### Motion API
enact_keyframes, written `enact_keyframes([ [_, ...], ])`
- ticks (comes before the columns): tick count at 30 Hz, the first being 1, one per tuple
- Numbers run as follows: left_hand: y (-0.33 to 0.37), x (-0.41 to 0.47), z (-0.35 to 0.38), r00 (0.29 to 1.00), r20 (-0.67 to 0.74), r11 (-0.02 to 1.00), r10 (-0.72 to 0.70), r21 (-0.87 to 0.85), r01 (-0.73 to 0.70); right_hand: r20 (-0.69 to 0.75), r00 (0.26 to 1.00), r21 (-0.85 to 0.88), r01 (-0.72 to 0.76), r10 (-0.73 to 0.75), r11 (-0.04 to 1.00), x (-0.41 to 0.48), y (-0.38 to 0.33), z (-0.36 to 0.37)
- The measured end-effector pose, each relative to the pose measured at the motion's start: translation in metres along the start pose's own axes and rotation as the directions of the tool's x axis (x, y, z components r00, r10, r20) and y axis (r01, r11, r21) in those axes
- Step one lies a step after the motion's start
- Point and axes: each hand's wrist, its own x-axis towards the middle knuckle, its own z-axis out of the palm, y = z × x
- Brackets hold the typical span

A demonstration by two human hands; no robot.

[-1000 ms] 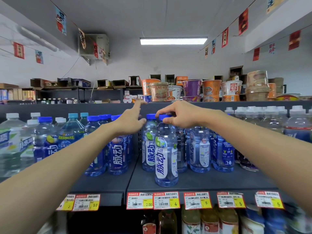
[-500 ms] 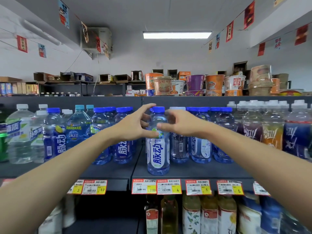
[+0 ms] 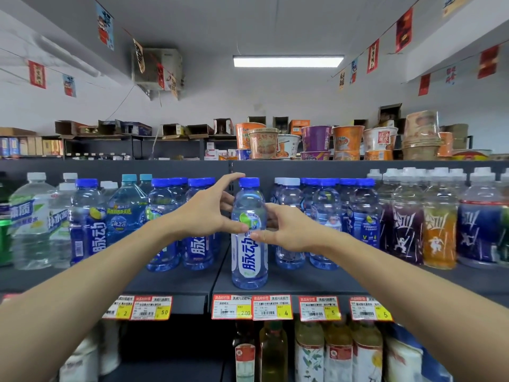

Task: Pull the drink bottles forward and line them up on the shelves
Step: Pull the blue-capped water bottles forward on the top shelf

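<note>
Drink bottles with blue caps [image 3: 325, 224] fill the dark grey metal shelf [image 3: 303, 282] behind both hands. Between them, one clear blue-capped bottle with a white label [image 3: 249, 260] stands forward, left hand [image 3: 205, 209] and right hand [image 3: 286, 230] loosely cupping its shoulder.

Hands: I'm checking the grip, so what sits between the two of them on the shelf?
In the head view, one blue-capped bottle stands upright between the left hand and right hand.
</note>
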Motion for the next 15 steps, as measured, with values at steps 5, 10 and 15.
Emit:
enact_keyframes([
  [5, 0.010, 0.001, -0.008, 0.991, -0.110, 0.992, 0.071, 0.117, -0.058, -0.388, 0.900, -0.293, 0.085, -0.199, 0.952, 0.009, 0.002, -0.049],
  [10, 0.021, 0.012, -0.013, 0.974, -0.110, 0.938, 0.197, 0.310, -0.155, -0.327, 0.941, -0.684, -0.177, -0.081, 0.708, 0.037, 0.008, -0.094],
  [15, 0.023, 0.015, -0.016, 0.966, -0.130, 0.922, 0.222, 0.350, -0.165, -0.206, 0.977, -0.724, -0.190, 0.055, 0.663, 0.053, 0.015, -0.088],
])
